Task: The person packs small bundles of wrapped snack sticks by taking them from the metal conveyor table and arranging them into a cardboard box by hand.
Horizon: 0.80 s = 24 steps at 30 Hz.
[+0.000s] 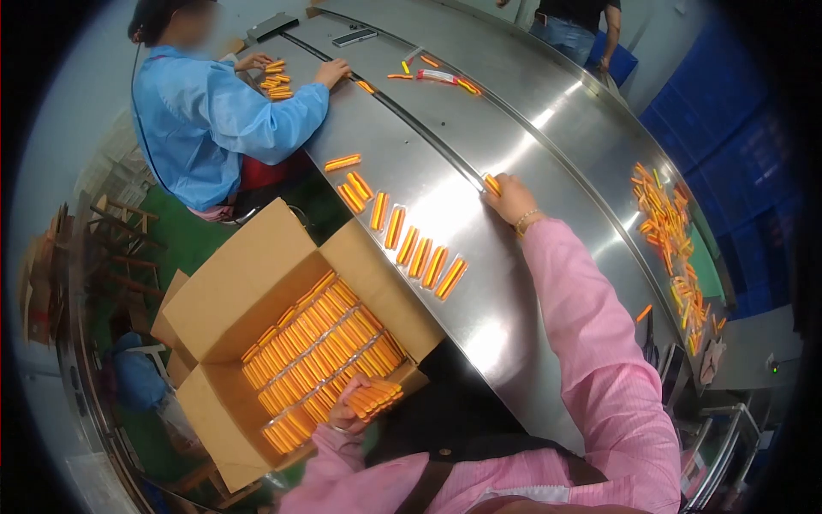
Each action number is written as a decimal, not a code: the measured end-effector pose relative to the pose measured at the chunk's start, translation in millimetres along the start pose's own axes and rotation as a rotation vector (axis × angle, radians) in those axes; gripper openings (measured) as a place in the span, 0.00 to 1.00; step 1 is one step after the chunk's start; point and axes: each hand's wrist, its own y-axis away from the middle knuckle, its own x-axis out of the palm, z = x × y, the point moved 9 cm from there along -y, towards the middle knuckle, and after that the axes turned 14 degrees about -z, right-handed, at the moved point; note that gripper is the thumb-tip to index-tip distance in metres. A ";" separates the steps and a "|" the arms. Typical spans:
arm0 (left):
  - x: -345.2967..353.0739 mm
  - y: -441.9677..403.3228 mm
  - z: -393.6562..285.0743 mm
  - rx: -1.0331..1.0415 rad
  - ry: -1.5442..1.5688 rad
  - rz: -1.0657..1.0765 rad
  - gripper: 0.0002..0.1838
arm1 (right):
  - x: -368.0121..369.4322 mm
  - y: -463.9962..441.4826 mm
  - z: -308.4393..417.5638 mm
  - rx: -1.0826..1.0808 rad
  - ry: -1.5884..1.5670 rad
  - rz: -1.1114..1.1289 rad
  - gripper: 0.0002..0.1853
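Note:
My left hand, low over the near edge of an open cardboard box, is closed round a bundle of orange-yellow sticks. Packed rows of wrapped orange-yellow packs fill much of the box. Out on the metal table, my right hand grips one orange-yellow pack at the dark slot of the table. Between the box and my right hand, several clear-wrapped packs lie in a slanting line along the table's edge.
A co-worker in blue works at the far left with packs by their hands. Another person stands behind the metal table. Loose orange sticks are heaped at the right. A red-white wrapper and a grey device lie farther back.

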 end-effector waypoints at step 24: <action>45.3 38.9 43.9 -0.069 -0.584 -0.254 0.22 | -38.6 380.0 199.1 -0.844 -0.131 0.441 0.41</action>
